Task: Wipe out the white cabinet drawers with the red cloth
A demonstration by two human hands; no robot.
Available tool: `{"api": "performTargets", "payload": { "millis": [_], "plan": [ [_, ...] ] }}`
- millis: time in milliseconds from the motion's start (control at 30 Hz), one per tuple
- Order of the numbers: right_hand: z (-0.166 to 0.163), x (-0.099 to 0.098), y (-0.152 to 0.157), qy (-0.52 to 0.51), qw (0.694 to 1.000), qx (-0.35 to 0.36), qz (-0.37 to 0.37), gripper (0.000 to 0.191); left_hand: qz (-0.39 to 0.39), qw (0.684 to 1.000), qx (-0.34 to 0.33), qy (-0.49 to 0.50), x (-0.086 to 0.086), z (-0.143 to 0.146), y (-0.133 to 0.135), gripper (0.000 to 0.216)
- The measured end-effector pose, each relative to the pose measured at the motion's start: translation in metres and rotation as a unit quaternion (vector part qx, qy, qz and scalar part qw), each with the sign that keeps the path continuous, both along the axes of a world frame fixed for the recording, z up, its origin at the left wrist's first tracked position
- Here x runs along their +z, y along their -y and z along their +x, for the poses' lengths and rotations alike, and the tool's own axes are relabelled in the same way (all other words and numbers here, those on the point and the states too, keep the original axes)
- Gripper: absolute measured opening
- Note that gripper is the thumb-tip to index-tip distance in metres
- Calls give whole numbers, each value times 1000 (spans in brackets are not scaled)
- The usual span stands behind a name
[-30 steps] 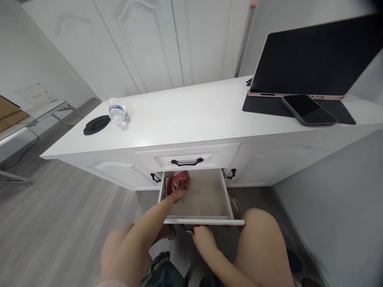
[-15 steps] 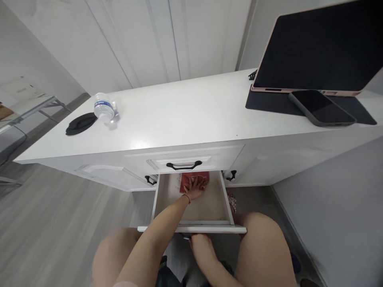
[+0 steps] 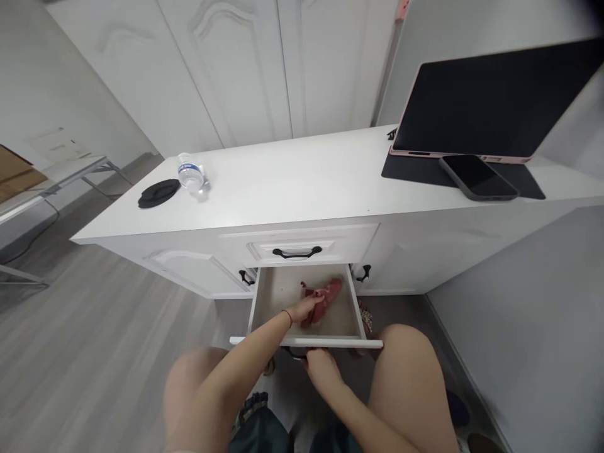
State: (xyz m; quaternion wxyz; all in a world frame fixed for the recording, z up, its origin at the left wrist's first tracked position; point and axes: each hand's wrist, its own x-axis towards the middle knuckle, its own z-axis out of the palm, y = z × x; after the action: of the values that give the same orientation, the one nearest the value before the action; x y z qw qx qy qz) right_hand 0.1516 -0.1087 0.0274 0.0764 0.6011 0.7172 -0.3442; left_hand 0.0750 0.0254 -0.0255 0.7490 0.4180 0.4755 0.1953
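The lower drawer [image 3: 278,308] of a white cabinet is pulled out between my knees. Inside it, my left hand [image 3: 306,308] grips a red cloth [image 3: 333,289], which is bunched and creased under the fingers near the drawer's right half. My right hand [image 3: 321,368] is at the drawer front, closed around the right part of the black drawer handle [image 3: 293,354]; its fingertips are hidden by the front panel.
On the white cabinet top stand a clear plastic bottle [image 3: 191,176], a black disc [image 3: 159,193], a tablet [image 3: 472,107] and a phone [image 3: 477,177] on a dark mat. A closed drawer with a black handle [image 3: 297,253] sits above. A grey wall [image 3: 528,296] rises at right.
My left hand went from lying spread on the flat cloth to gripping it, and the cloth is now bunched and shifted. The right hand stays at the drawer front. The view has moved slightly.
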Motion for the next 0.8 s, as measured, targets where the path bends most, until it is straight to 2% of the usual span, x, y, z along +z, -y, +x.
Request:
{"api": "performTargets", "payload": {
  "millis": [100,167,267,333,433,500,567,733,800],
  "plan": [
    [4,-2,2,-16,1000,-13,17,27,-35,992,79,88,38,-18,10,53],
    [7,-6,4,-43,998,-20,33,25,-29,983,120,137,69,-31,17,50],
    [11,-15,5,-87,994,-23,62,21,43,966,195,162,114,-50,36,46],
    [13,-21,4,-104,991,-21,85,20,112,944,247,186,140,-62,55,47],
    [14,-27,1,-115,988,-22,104,20,170,905,329,209,167,-81,88,44],
    [14,-29,-4,-125,985,-23,120,20,178,874,410,191,175,-93,108,40],
    [14,-27,-10,-136,980,-24,144,21,186,840,485,159,176,-106,123,33],
    [12,-19,-34,-112,981,-26,158,21,247,727,636,80,159,-133,132,25],
    [11,-16,-46,-106,982,-22,157,20,264,699,665,10,151,-138,130,28]
  ]
}}
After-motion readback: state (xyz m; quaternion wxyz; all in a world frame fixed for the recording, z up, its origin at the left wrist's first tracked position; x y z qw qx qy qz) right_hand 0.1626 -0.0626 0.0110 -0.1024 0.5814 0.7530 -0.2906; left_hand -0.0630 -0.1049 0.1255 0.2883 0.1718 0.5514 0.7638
